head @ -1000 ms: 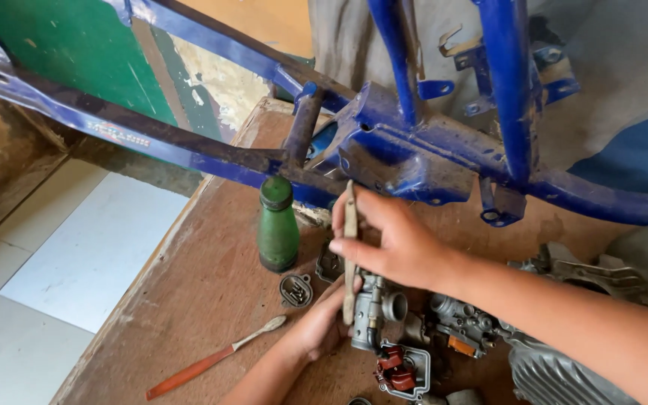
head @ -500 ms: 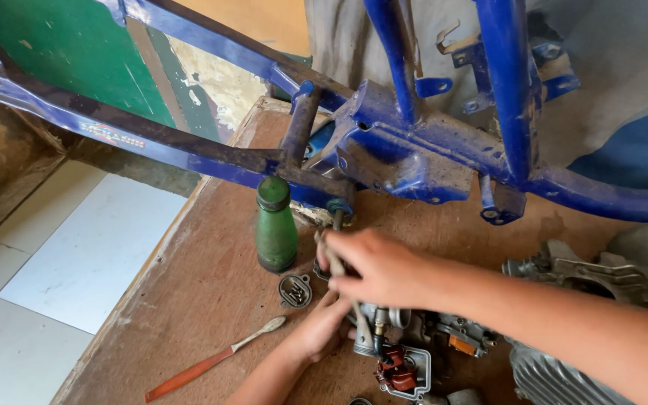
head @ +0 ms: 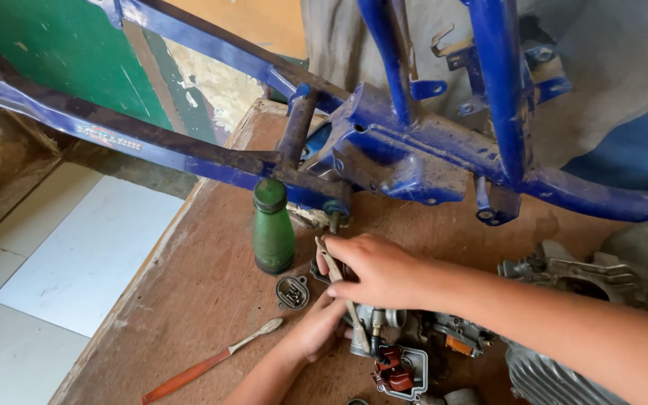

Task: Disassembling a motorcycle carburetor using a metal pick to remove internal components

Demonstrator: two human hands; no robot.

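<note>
My right hand (head: 380,270) grips a slim pale tool (head: 333,264) that slants down toward a grey metal carburetor body (head: 373,330) on the wooden table (head: 189,300). My left hand (head: 316,330) lies under the right one, resting against the carburetor; whether it grips it is partly hidden. A small round metal cover (head: 292,291) lies just left of the hands. A green bottle (head: 271,229) stands upright beside them.
A blue tube frame (head: 414,150) spans the back of the table. A red-handled toothbrush (head: 211,361) lies near the front left edge. Grey engine parts (head: 586,281) and a finned cylinder (head: 549,375) sit at right. White floor tiles (head: 61,262) lie left.
My right hand dropped from holding the tool upright to lower on the table, tilting the tool toward the carburetor. The left hand stayed under it.
</note>
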